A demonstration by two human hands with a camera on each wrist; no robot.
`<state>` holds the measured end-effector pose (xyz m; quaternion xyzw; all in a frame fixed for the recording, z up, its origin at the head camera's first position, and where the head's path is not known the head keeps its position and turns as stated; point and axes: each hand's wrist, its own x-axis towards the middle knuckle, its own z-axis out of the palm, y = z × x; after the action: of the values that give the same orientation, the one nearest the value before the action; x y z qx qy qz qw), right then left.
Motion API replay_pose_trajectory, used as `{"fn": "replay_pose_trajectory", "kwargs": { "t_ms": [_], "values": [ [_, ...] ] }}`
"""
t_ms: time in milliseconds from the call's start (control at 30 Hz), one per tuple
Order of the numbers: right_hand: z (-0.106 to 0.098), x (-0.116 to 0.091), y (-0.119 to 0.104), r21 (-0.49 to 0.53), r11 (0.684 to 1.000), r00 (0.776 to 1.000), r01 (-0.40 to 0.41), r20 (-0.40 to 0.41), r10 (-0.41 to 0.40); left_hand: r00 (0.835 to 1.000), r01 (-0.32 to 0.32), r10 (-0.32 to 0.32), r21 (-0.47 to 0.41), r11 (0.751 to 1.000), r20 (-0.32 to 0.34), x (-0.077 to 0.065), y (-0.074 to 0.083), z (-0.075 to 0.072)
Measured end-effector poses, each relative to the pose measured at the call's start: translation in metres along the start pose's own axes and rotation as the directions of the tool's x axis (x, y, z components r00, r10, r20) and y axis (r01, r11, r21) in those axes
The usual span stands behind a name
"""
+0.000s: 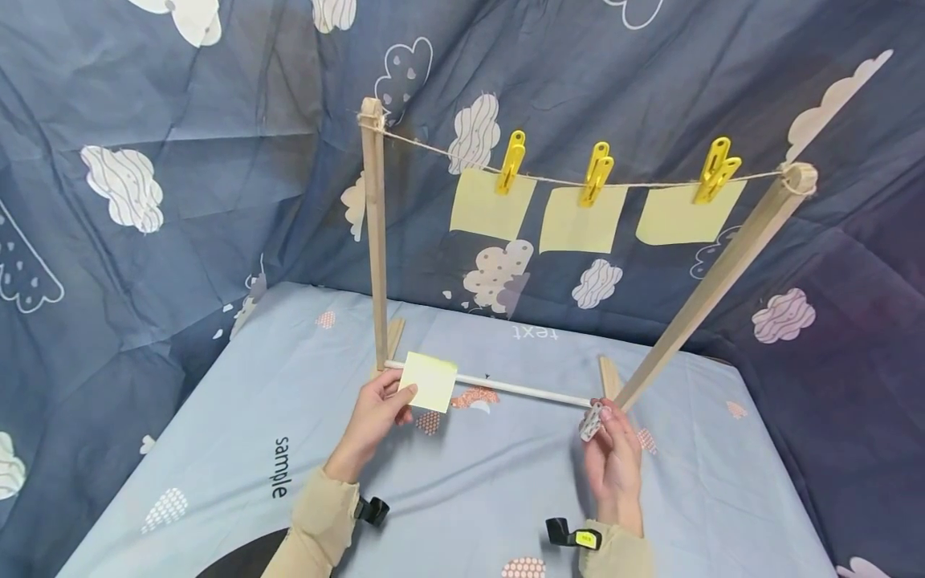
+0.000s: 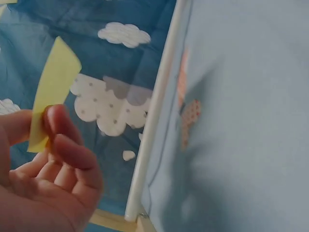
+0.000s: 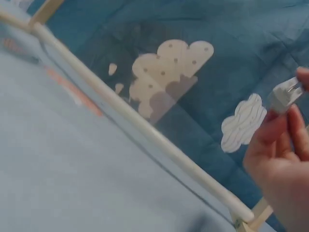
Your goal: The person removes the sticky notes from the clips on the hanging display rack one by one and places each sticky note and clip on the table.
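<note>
My left hand (image 1: 379, 409) pinches a pale yellow sticky note (image 1: 431, 382) by its lower left edge, thumb in front. From the side, the left wrist view shows this note (image 2: 55, 82) between thumb and fingers. On the other side, my right hand (image 1: 616, 453) holds a whitish clip (image 1: 591, 423) between thumb and fingertips. A bit of metal shows on the clip (image 3: 285, 95) in the right wrist view. Above both hands, a string (image 1: 433, 148) carries several yellow clips, among them a left one (image 1: 511, 163), each gripping a yellow note such as the middle one (image 1: 582, 225).
The string runs between a left wooden post (image 1: 376, 241) and a leaning right wooden post (image 1: 711, 289). A white rod (image 1: 523, 391) joins their feet low over the light blue cloth (image 1: 217, 449). Dark blue cloud-patterned fabric (image 1: 238, 177) hangs behind.
</note>
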<state>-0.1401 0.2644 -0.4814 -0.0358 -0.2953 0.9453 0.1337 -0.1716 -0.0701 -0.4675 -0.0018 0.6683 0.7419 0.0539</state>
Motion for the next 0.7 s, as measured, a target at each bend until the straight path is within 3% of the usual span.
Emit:
{"fn": "replay_pose_trajectory", "kwargs": {
  "t_ms": [133,233,300,500,567,700],
  "values": [
    [-0.014,0.002,0.005,-0.178,0.983,0.995,-0.039,-0.102,0.021,0.999,0.043,-0.045,0.097,0.994,0.018,0.0,-0.001,0.002],
    [-0.02,0.002,0.009,-0.31,0.948,0.983,-0.075,-0.18,0.018,0.999,0.042,-0.045,0.152,0.987,0.02,-0.001,-0.003,0.007],
    [-0.021,0.002,0.012,-0.409,0.906,0.974,-0.105,-0.228,0.01,0.999,0.028,-0.032,0.184,0.983,0.02,0.001,-0.009,0.008],
    [-0.022,0.002,0.02,-0.664,0.722,0.954,-0.195,-0.299,-0.017,1.0,0.011,-0.015,0.241,0.971,0.016,0.008,-0.03,0.006],
    [-0.025,0.002,0.019,-0.7,0.684,0.953,-0.207,-0.301,-0.02,1.0,0.004,-0.008,0.256,0.967,0.013,0.012,-0.04,0.005],
    [-0.033,0.002,0.015,-0.748,0.629,0.96,-0.209,-0.281,-0.014,1.0,0.006,-0.012,0.285,0.959,0.017,0.013,-0.045,0.008]
  ]
}}
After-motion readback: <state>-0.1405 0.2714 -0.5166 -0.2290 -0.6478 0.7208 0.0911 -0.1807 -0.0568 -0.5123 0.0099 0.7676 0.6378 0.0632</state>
